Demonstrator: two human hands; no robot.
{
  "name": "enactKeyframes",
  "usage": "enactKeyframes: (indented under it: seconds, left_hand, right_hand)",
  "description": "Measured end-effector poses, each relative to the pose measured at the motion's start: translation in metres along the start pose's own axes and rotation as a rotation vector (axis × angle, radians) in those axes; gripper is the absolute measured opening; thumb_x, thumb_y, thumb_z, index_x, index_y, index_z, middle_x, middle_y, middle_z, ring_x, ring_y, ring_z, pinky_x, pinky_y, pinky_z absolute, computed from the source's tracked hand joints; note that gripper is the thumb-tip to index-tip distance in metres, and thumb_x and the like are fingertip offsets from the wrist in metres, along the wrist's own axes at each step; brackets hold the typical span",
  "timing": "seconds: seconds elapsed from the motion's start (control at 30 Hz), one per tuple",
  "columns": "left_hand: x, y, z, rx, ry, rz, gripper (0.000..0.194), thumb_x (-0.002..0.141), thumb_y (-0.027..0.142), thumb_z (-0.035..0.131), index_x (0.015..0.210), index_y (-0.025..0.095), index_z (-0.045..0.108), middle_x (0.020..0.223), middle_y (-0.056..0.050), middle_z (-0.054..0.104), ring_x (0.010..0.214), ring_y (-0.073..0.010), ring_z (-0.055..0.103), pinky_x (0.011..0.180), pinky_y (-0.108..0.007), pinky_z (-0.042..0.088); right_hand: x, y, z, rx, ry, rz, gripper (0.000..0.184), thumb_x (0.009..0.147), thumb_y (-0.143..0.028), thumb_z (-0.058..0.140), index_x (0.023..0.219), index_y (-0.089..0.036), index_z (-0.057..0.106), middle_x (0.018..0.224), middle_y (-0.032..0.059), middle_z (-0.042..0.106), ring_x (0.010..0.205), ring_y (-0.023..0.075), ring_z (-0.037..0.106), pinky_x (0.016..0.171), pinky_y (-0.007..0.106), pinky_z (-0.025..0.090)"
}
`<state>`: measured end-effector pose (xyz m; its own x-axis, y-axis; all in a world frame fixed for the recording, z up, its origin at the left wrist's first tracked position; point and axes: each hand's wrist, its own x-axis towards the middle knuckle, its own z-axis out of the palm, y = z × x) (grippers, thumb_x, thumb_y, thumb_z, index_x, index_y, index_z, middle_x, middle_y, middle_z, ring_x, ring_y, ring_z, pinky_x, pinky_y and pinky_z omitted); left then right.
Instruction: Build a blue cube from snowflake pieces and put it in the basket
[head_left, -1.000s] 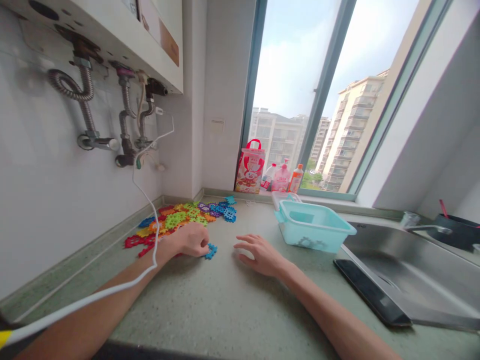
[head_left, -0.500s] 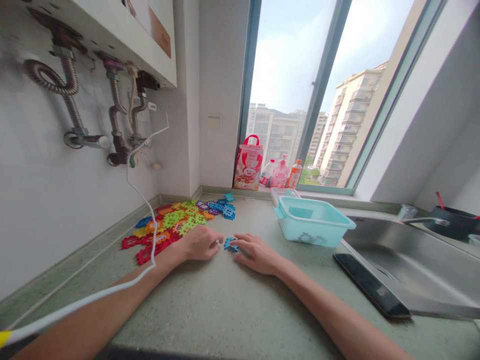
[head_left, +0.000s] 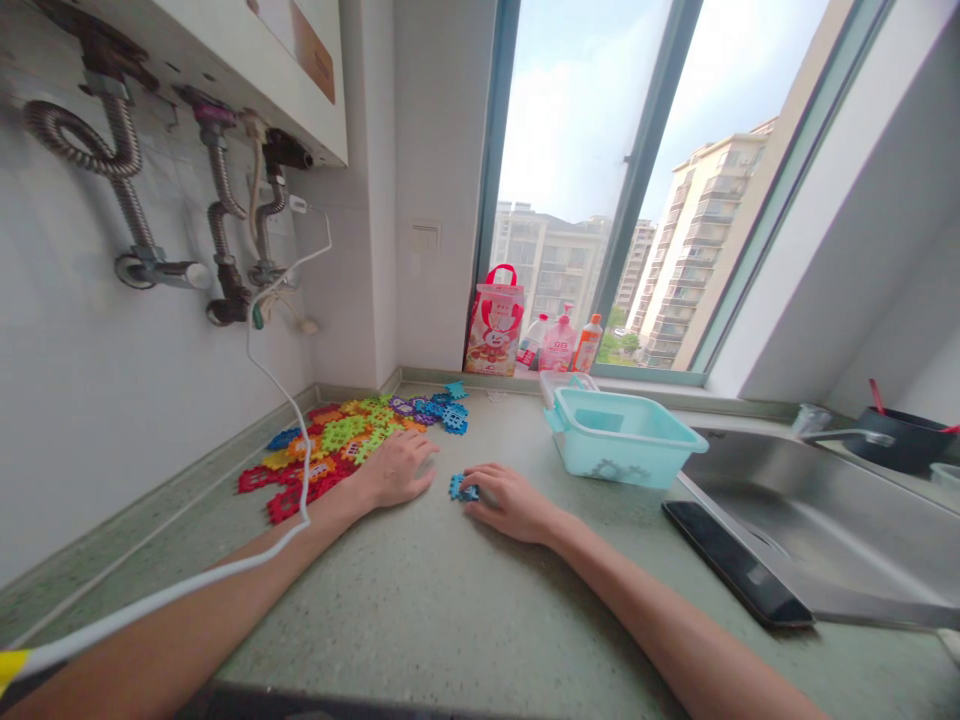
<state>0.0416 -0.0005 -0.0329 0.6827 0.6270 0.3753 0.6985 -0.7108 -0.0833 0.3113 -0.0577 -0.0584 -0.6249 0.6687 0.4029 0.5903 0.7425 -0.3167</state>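
A spread of flat, colourful interlocking plastic pieces (head_left: 352, 436) lies on the green speckled counter (head_left: 450, 600) by the left wall. My left hand (head_left: 397, 465) rests palm down at the near edge of that spread, fingers loosely stretched, with nothing in it. My right hand (head_left: 506, 495) lies just to its right, fingertips curled onto a single blue piece (head_left: 459, 487) on the counter. A light teal plastic tub (head_left: 622, 437) stands a little beyond my right hand.
A black phone (head_left: 731, 563) lies beside the steel sink (head_left: 817, 520). A red-and-white bag (head_left: 495, 325) and small bottles (head_left: 562, 345) stand at the window. A white cable (head_left: 292, 400) hangs from the wall pipes across my left arm. A dark pot (head_left: 896, 445) sits far right.
My left hand slid the blue piece to the right and let it go, then drew back to the pile's edge. My right hand closed its fingertips onto that piece.
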Motion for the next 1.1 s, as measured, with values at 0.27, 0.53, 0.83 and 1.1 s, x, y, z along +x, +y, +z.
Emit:
enactKeyframes:
  seconds: [0.27,0.53,0.83,1.1]
  left_hand:
    - [-0.001,-0.008,0.012,-0.011,-0.054,-0.106,0.048,0.100,0.048,0.054,0.138,0.021,0.065,0.145,-0.013,0.062,0.139,-0.0319,0.051,0.120,-0.048,0.034]
    - [-0.003,-0.032,0.029,-0.021,-0.115,-0.211,0.075,0.100,0.073,0.045,0.156,0.024,0.052,0.167,-0.014,0.038,0.157,-0.0355,0.029,0.127,-0.059,0.018]
    - [-0.002,-0.036,0.032,-0.003,-0.140,-0.243,0.080,0.099,0.078,0.039,0.159,0.026,0.048,0.169,-0.014,0.036,0.159,-0.0362,0.024,0.126,-0.063,0.015]
    - [-0.002,-0.036,0.033,-0.011,-0.127,-0.246,0.078,0.098,0.079,0.041,0.156,0.027,0.053,0.168,-0.015,0.037,0.158,-0.0382,0.026,0.126,-0.065,0.015]
  right_hand:
    - [0.000,-0.004,-0.003,-0.027,-0.002,0.001,0.027,0.096,-0.029,0.070,0.123,-0.025,0.070,0.135,0.0101,0.070,0.127,0.0255,0.065,0.111,0.041,0.050]
    - [0.000,0.000,0.000,-0.023,0.000,-0.005,0.028,0.096,-0.028,0.070,0.124,-0.023,0.070,0.135,0.0104,0.070,0.128,0.0258,0.064,0.111,0.041,0.049]
    - [0.000,-0.005,-0.004,-0.030,-0.015,-0.006,0.028,0.097,-0.027,0.068,0.124,-0.022,0.069,0.134,0.0117,0.071,0.128,0.0267,0.065,0.111,0.043,0.050]
    - [0.000,-0.002,-0.002,-0.029,-0.010,-0.012,0.028,0.097,-0.029,0.068,0.125,-0.023,0.069,0.134,0.0118,0.070,0.129,0.0266,0.064,0.111,0.043,0.050]
